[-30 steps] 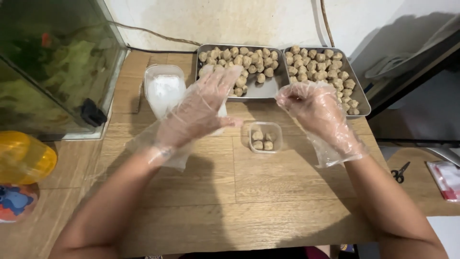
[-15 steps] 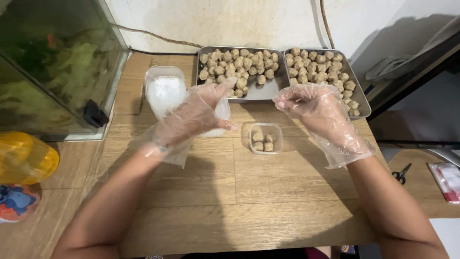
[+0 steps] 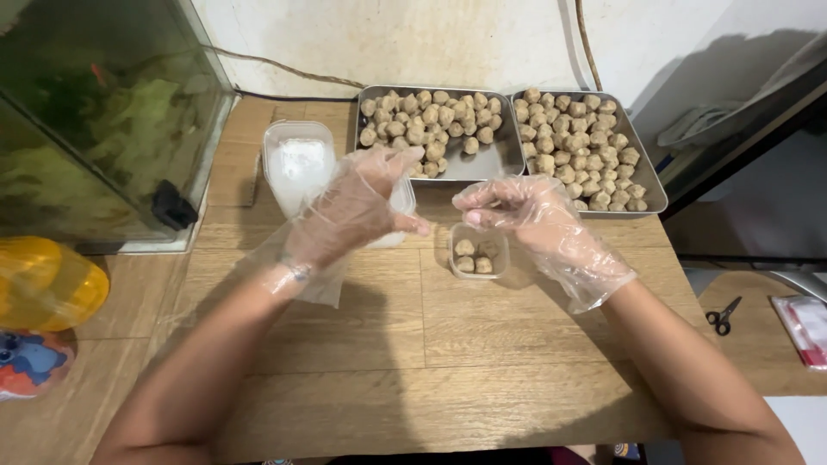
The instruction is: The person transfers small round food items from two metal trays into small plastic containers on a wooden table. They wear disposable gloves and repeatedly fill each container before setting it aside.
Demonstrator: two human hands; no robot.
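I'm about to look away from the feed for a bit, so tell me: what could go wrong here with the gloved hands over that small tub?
The loose plastic glove on the right hand hangs just over the small clear tub; its slack could snag the rim and tip out the few balls inside.

The left hand hovers over the stack of empty tubs, which a sweep might knock.

The right tray reaches the table edge; a nudge could send it off.
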